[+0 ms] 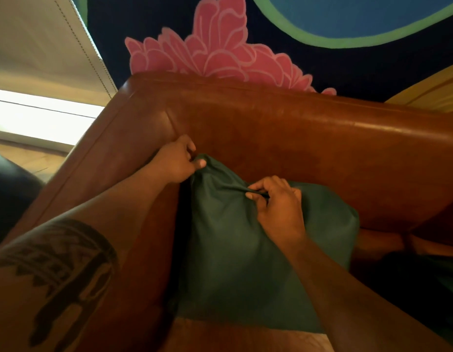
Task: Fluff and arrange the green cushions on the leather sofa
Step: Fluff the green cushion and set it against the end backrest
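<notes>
A dark green cushion [235, 255] stands in the left corner of the brown leather sofa [309, 148], leaning against the backrest and the left armrest. My left hand [178, 161] pinches the cushion's top left corner between thumb and fingers, close to the seam where armrest and backrest meet. My right hand [276, 201] grips a fold of the fabric along the cushion's top edge, bunching it. The lower part of the cushion reaches down to the seat.
A second dark cushion [428, 275] lies in shadow on the seat at the right. Behind the sofa is a dark wall mural with a pink flower [215, 52]. A window with a pale blind [42, 59] is at the left.
</notes>
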Motion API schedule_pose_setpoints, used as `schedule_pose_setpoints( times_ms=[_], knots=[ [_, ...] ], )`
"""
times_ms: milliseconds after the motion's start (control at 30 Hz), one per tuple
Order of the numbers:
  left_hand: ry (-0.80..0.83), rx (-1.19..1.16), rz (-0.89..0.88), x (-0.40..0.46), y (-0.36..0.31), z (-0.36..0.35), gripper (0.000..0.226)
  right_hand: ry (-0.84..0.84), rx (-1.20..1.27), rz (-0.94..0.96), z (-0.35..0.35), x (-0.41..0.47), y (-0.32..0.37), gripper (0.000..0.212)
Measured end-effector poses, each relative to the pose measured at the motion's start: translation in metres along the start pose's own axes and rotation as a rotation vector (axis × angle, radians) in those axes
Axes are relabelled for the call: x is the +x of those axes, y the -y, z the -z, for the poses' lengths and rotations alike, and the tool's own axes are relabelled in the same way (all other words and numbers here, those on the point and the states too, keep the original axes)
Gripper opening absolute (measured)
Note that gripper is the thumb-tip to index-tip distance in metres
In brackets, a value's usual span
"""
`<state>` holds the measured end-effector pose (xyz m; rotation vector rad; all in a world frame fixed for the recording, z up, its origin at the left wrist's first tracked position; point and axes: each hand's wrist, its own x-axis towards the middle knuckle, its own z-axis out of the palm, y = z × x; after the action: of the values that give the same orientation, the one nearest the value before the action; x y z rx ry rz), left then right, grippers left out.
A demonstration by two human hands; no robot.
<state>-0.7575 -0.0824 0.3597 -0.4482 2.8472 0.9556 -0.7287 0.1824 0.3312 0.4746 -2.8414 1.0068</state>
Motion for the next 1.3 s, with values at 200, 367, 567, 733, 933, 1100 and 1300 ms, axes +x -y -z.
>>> schedule_pose_setpoints(
  times_ms=[200, 367, 567, 733, 933, 1100, 1300],
  knots=[
    [0.184, -0.092, -0.090, -0.003, -0.004, 0.009, 0.026, 0.000, -0.008, 0.006, -0.003, 0.001, 0.003, 0.007],
    [0.049, 0.040, -0.076, -0.004, -0.006, 0.008, 0.012, -0.015, -0.053, 0.027, 0.000, 0.000, 0.004, 0.007],
    [-0.058, -0.041, -0.012, -0.008, -0.005, -0.006, 0.019, -0.068, -0.073, 0.002, 0.001, -0.001, 0.006, 0.013],
    [-0.067, 0.064, 0.040, -0.018, -0.022, -0.027, 0.016, 0.094, 0.202, -0.089, 0.013, 0.019, -0.004, 0.029],
    [0.001, 0.367, -0.235, -0.041, -0.053, -0.055, 0.056, 0.228, -0.353, -0.231, 0.038, 0.043, -0.039, 0.047],
    [0.106, 0.274, -0.445, -0.051, -0.101, -0.082, 0.048, 0.284, -0.392, -0.362, 0.046, 0.035, -0.040, 0.031],
    [0.196, 0.455, -0.319, -0.061, -0.118, -0.098, 0.050, 0.103, 0.098, -0.553, 0.084, 0.041, -0.054, 0.023]
  ],
)
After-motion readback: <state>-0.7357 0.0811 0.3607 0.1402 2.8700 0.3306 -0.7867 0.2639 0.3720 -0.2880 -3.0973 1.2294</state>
